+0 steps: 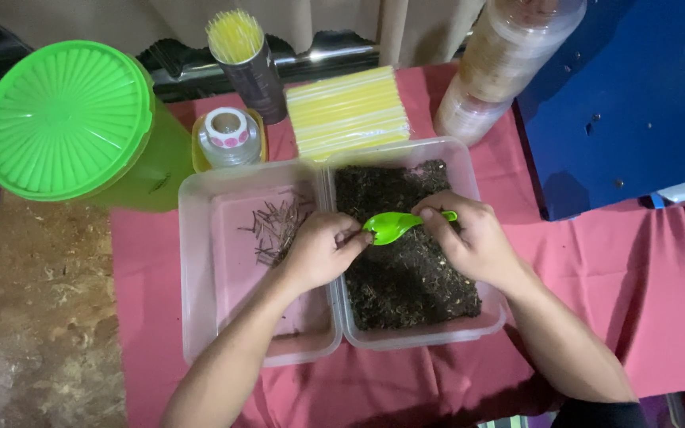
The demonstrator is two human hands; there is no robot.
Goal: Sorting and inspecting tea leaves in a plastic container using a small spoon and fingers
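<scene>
— While my right hand (473,242) pinches the handle of the small green plastic spoon (394,226), what do you make of the stuff under it?

— Dark, crumbly, loose material, like dried leaves, filling the clear plastic tub (481,321) at the centre of the frame. The spoon's bowl is smooth and glossy, and it hovers over the dark leaves near the tub's left wall.

— My left hand (323,250) is curled in, fingertips pressed together right at the tip of the spoon's bowl. I cannot tell whether they pinch a bit of the material or just touch the spoon.

— And the second tub (200,277), touching the first on its left?

— The same clear, soft-cornered plastic, mostly bare, with a thin scatter of brown stems (275,226) in its upper right part. My left wrist crosses over it.

— Your forearms?

— Both come up from the bottom edge and angle inward, so the hands meet over the seam between the tubs, knuckles up.

— Further back?

— A ribbed bright green lid (65,119) on a green container at upper left, a sticker roll (226,128), a dark cup of yellow sticks (243,47), a flat pack of yellow straws (348,111), and stacked clear lids (509,55) at the top right. All sit on a red cloth (636,277).
</scene>
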